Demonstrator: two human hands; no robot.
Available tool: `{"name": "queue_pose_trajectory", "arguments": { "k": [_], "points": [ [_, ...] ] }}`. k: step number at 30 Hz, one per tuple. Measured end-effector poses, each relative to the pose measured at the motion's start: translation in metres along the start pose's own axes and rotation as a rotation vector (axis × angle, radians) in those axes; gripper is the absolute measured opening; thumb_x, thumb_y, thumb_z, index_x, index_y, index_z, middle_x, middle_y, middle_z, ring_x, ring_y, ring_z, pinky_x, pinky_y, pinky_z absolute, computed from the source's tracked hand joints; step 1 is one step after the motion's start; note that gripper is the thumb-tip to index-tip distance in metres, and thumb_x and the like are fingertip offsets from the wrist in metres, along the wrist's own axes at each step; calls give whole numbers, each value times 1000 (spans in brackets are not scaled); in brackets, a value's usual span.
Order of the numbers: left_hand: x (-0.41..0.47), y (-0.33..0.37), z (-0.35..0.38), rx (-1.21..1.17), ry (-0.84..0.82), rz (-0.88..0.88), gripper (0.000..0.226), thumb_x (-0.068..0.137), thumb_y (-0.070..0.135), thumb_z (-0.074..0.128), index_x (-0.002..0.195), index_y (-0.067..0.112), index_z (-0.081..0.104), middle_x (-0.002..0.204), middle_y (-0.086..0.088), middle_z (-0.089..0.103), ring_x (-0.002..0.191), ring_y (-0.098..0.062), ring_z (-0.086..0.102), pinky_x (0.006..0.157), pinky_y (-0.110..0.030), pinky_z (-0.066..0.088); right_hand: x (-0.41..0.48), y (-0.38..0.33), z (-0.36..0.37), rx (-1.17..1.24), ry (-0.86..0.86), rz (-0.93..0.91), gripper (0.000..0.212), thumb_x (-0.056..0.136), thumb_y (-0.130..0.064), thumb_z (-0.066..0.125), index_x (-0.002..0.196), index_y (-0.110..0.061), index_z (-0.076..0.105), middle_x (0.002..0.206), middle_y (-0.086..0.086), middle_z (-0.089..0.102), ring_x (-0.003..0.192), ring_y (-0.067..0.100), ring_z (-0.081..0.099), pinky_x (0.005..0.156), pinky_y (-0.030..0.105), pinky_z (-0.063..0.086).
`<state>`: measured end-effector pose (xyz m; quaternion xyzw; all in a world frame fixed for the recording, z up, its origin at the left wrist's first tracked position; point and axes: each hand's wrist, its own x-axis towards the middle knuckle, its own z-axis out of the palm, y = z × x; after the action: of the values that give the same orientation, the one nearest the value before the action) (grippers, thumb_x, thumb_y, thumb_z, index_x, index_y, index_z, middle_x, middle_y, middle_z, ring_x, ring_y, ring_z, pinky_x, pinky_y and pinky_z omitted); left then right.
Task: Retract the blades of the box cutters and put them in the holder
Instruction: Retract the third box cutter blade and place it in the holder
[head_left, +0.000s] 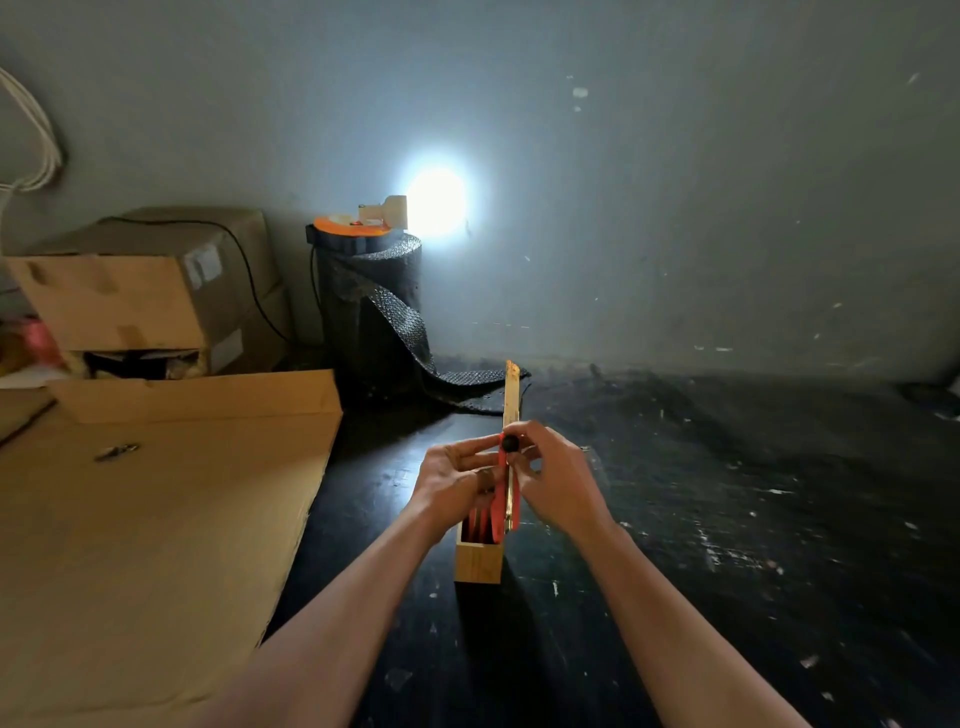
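Dark scuffed tabletop (727, 519), grey wall behind. Right hand (558, 480) fingertips pinch black knob of red box cutter (503, 493); left hand (457, 480) fingers curl round its body. Blade state unreadable. Cutter stands in wooden holder (479, 561), interior mostly hidden by hands. Cardboard sheet (156, 519) at 9 o'clock.

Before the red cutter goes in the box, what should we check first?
1. Red cutter held by both the left hand and the right hand: ok.
2. Blade pulled back in: cannot tell, fingers hide it.
3. Cutter right over the wooden holder: ok.
4. Holder standing on the dark table: ok.
5. Room left inside, beside the red cutters already in it: cannot tell.
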<state>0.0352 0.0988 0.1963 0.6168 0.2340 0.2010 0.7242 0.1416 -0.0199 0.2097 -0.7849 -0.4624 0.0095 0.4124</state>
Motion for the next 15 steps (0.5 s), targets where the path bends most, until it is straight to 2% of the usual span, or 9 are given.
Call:
{"name": "queue_pose_trajectory", "arguments": {
  "k": [3,6,8,11,13,15],
  "points": [
    [3,2,-1,23,6,3,44,90,-19,61,127,3,70,106,-17,81,88,-31,79,77,-46,66,2,0,2,9,0,23,25,95,-7,66,116,-20,65,105,-5,66,93,10,64,77,13,49],
    [3,4,-2,26,12,4,48,88,-23,57,126,3,71,107,-19,80,100,-43,76,89,-61,60,4,0,2,27,6,20,25,94,-5,67,114,-19,66,107,-2,69,94,11,65,75,12,48],
    [4,6,-4,3,12,5,46,88,-22,59,123,4,73,106,-18,80,99,-43,76,84,-57,63,4,-1,0,33,-21,18,28,92,-1,67,115,-17,66,111,0,69,95,10,64,75,12,48],
    [6,15,-6,-48,14,10,42,89,-20,62,118,7,75,103,-13,82,89,-30,81,68,-42,66,5,0,1,26,-37,18,28,93,-5,69,118,-19,66,115,-2,69,95,6,62,73,8,46],
    [5,20,-6,-48,2,-4,43,88,-20,61,115,10,76,102,-12,82,87,-26,81,66,-38,65,3,1,2,60,-30,44,28,94,-4,69,116,-21,66,114,-4,68,95,6,62,72,8,47],
    [5,22,-6,-48,-6,-25,43,88,-19,61,113,12,77,102,-11,82,87,-26,81,66,-36,65,2,3,1,77,-36,66,28,93,-2,69,115,-21,66,117,-2,70,100,7,63,78,12,50]
  ]
}}
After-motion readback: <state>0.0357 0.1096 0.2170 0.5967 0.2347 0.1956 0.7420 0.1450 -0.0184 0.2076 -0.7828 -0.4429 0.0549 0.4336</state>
